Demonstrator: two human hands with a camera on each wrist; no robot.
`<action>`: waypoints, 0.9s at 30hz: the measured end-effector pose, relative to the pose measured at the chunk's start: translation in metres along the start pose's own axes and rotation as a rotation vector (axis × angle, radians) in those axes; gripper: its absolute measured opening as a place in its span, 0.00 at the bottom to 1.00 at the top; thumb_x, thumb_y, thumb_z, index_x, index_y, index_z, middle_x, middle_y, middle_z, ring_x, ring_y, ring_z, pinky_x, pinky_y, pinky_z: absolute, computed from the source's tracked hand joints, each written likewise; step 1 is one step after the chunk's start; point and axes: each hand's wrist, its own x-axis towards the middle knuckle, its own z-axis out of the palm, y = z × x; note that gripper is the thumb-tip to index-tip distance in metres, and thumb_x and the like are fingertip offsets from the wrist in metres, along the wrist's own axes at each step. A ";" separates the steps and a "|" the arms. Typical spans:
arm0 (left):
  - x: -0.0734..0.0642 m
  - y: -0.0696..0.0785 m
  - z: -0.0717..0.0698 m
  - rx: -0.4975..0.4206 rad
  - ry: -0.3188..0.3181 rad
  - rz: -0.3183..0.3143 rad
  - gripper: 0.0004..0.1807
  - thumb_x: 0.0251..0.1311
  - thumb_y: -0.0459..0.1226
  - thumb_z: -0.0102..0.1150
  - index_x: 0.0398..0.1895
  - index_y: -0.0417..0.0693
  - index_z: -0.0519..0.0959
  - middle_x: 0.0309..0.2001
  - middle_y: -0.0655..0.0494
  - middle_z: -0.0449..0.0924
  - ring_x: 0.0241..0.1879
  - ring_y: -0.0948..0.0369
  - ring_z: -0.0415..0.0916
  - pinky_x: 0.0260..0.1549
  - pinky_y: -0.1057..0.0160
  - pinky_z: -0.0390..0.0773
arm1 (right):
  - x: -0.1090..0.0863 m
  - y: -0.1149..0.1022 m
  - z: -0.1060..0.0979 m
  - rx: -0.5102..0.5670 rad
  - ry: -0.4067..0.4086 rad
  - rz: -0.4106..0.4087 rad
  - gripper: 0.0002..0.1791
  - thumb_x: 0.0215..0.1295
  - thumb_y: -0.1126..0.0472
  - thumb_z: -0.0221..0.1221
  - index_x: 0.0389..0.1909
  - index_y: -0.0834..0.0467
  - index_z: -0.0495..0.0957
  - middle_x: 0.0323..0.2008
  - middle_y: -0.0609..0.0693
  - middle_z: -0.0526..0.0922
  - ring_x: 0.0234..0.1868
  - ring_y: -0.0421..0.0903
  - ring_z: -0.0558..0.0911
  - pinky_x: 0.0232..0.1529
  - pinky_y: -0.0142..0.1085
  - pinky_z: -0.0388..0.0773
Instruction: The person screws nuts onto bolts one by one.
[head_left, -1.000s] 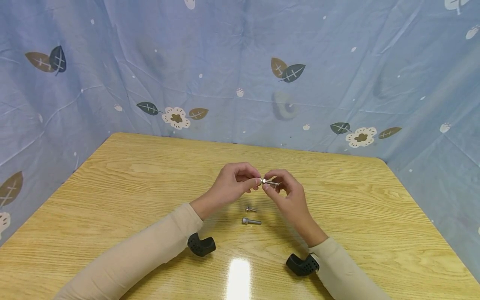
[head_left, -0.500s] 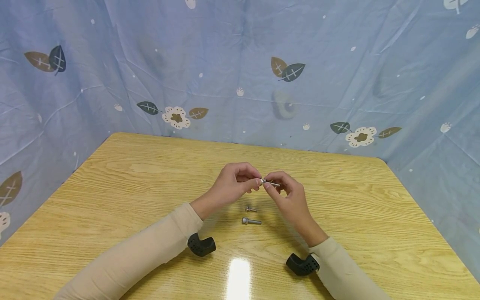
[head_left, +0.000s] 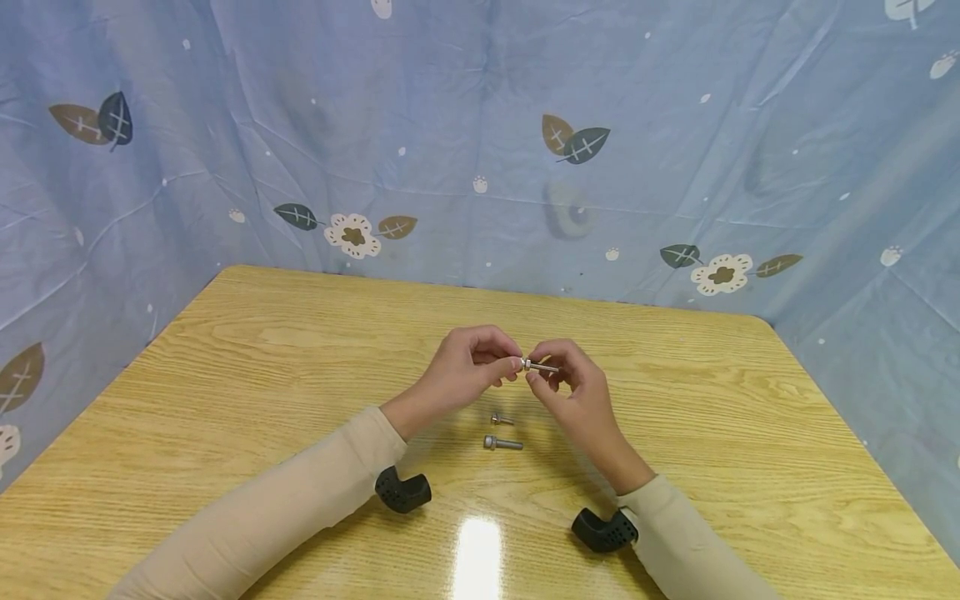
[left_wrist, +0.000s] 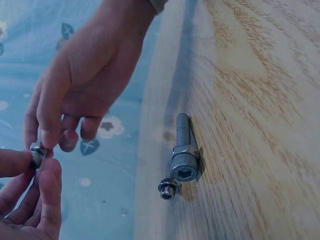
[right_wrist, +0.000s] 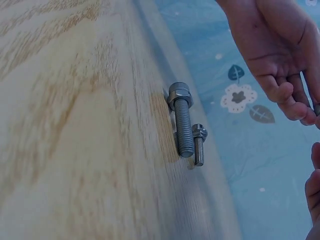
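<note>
My left hand point(head_left: 463, 367) pinches the head end of a slim metal bolt point(head_left: 547, 367) between thumb and index finger, above the table. The bolt's shank points right, toward my right palm. A small nut point(head_left: 528, 364) sits on it close to the head. My right hand point(head_left: 587, 392) has thumb and index finger curled round the nut, tips just above and below it. In the left wrist view, fingers of both hands meet at the nut point(left_wrist: 37, 149) and partly hide it. The right wrist view shows my right hand point(right_wrist: 314, 192) only at its edge.
Below the hands, a large socket-head bolt point(head_left: 504, 442) with a nut by its head lies on the wooden table point(head_left: 300, 333). Beside it lies a smaller bolt point(head_left: 502, 419), also with a nut. A blue patterned cloth point(head_left: 450, 150) hangs behind the table.
My right thumb and index finger have shifted slightly about the nut, closing on it half a second ago and spreading a little now. My left hand and the two lying bolts have stayed put.
</note>
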 end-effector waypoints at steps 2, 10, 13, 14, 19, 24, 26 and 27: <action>0.000 0.000 0.000 -0.006 -0.001 -0.001 0.05 0.64 0.34 0.59 0.41 0.44 0.81 0.38 0.39 0.83 0.38 0.42 0.81 0.41 0.42 0.81 | 0.000 -0.008 0.000 0.002 0.004 -0.008 0.12 0.61 0.77 0.58 0.44 0.64 0.76 0.42 0.56 0.79 0.40 0.37 0.81 0.31 0.30 0.73; 0.000 0.002 0.001 0.012 0.001 0.002 0.05 0.64 0.35 0.60 0.41 0.45 0.82 0.38 0.40 0.83 0.32 0.57 0.83 0.40 0.44 0.82 | 0.001 -0.012 -0.001 -0.043 -0.010 0.068 0.05 0.65 0.71 0.57 0.41 0.64 0.78 0.39 0.56 0.81 0.40 0.34 0.80 0.35 0.31 0.74; 0.000 0.002 0.001 0.010 -0.001 0.006 0.05 0.64 0.35 0.60 0.40 0.44 0.82 0.38 0.38 0.83 0.33 0.54 0.83 0.40 0.44 0.82 | 0.000 -0.001 -0.001 -0.072 -0.004 0.098 0.05 0.68 0.66 0.57 0.40 0.58 0.80 0.38 0.51 0.83 0.38 0.35 0.78 0.38 0.32 0.75; 0.000 0.002 0.001 0.011 -0.001 0.008 0.06 0.64 0.36 0.61 0.40 0.44 0.82 0.38 0.38 0.83 0.33 0.54 0.83 0.40 0.44 0.82 | 0.000 0.002 -0.001 -0.074 -0.006 0.095 0.05 0.69 0.65 0.56 0.40 0.57 0.80 0.39 0.50 0.83 0.38 0.35 0.78 0.39 0.32 0.75; 0.000 0.000 0.001 0.010 0.001 0.008 0.06 0.64 0.35 0.60 0.41 0.44 0.81 0.38 0.38 0.83 0.31 0.59 0.82 0.40 0.45 0.82 | 0.000 0.005 -0.001 -0.009 -0.003 0.026 0.08 0.68 0.68 0.57 0.46 0.60 0.77 0.43 0.51 0.81 0.42 0.36 0.80 0.36 0.31 0.76; 0.000 0.000 0.000 0.001 0.004 -0.002 0.05 0.64 0.35 0.60 0.41 0.45 0.81 0.39 0.38 0.83 0.31 0.60 0.82 0.40 0.44 0.82 | 0.000 0.006 -0.001 0.063 0.006 -0.051 0.12 0.64 0.74 0.58 0.47 0.60 0.76 0.44 0.55 0.78 0.41 0.39 0.83 0.30 0.30 0.73; 0.000 0.000 0.000 0.001 0.002 0.002 0.05 0.64 0.35 0.60 0.41 0.45 0.81 0.39 0.38 0.83 0.32 0.60 0.82 0.40 0.45 0.82 | 0.001 0.006 -0.001 0.073 0.002 -0.061 0.11 0.64 0.73 0.58 0.45 0.60 0.77 0.43 0.55 0.78 0.40 0.39 0.83 0.29 0.30 0.73; 0.000 0.000 0.000 0.003 0.000 0.006 0.06 0.64 0.35 0.60 0.41 0.45 0.81 0.39 0.38 0.83 0.32 0.60 0.82 0.40 0.45 0.82 | 0.001 0.006 -0.001 0.074 0.001 -0.062 0.11 0.64 0.73 0.58 0.45 0.60 0.77 0.43 0.55 0.78 0.39 0.39 0.83 0.28 0.30 0.73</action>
